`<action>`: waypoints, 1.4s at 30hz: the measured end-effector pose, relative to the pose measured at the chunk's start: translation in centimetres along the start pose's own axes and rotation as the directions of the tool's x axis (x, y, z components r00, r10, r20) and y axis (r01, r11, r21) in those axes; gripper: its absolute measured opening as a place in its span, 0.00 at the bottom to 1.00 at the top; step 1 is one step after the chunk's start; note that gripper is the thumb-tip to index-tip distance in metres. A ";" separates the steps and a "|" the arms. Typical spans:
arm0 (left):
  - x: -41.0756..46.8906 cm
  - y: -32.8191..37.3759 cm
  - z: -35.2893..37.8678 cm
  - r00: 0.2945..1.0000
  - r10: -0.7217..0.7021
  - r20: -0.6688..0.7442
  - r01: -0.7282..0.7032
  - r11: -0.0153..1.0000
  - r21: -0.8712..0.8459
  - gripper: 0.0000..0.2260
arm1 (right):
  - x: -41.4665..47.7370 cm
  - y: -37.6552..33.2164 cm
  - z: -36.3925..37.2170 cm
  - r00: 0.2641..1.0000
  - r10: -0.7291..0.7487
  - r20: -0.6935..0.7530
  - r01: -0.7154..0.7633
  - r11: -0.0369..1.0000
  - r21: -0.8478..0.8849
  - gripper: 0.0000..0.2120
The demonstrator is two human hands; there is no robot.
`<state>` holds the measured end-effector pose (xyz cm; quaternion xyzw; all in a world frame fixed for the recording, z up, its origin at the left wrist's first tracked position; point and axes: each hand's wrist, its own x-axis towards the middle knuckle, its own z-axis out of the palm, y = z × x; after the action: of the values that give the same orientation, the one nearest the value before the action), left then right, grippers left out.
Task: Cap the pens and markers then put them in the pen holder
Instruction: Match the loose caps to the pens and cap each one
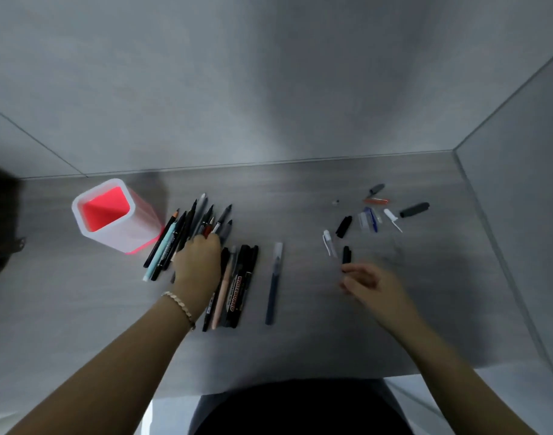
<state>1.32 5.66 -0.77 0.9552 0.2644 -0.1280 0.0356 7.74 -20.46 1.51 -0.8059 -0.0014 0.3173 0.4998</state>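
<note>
A pile of uncapped pens and markers (187, 233) lies fanned out right of the white pen holder (90, 227), which has a red inside and holds nothing. My left hand (197, 265) rests palm down on this pile, fingers curled over the pens near a red-tipped one; its grasp is hidden. A second bundle with a black whiteboard marker (237, 293) lies beneath my wrist, and a capped dark blue pen (274, 282) lies alone. My right hand (364, 282) pinches the near end of a small black cap (346, 255) on the table. Several loose caps (370, 218) are scattered behind it.
The grey table (300, 350) sits in a corner, with walls behind and on the right. A white clip cap (329, 243), a black cap (344, 226) and a large dark grey cap (413, 210) lie among the loose caps. The table's near edge is by my body.
</note>
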 end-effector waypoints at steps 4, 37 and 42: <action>0.1 0.7 -0.6 0.999 0.028 0.035 -0.028 1.000 0.013 0.08 | 0.3 0.7 -0.9 0.999 0.031 -0.045 -0.030 1.000 0.004 0.10; -6.8 5.9 -5.2 0.962 -0.012 0.274 0.238 0.528 -0.815 0.06 | 13.8 -3.7 -1.9 0.885 -0.458 0.084 0.319 0.465 -0.826 0.15; -7.1 5.7 -5.4 0.962 -0.038 0.271 0.253 0.502 -0.827 0.08 | 14.9 -4.1 -1.8 0.928 -0.353 0.118 0.273 0.429 -0.861 0.11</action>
<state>-0.40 -1.99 6.32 0.7674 0.3671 -0.0873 0.5185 21.85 -15.10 -2.26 -0.9433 -0.2896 0.1425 0.0768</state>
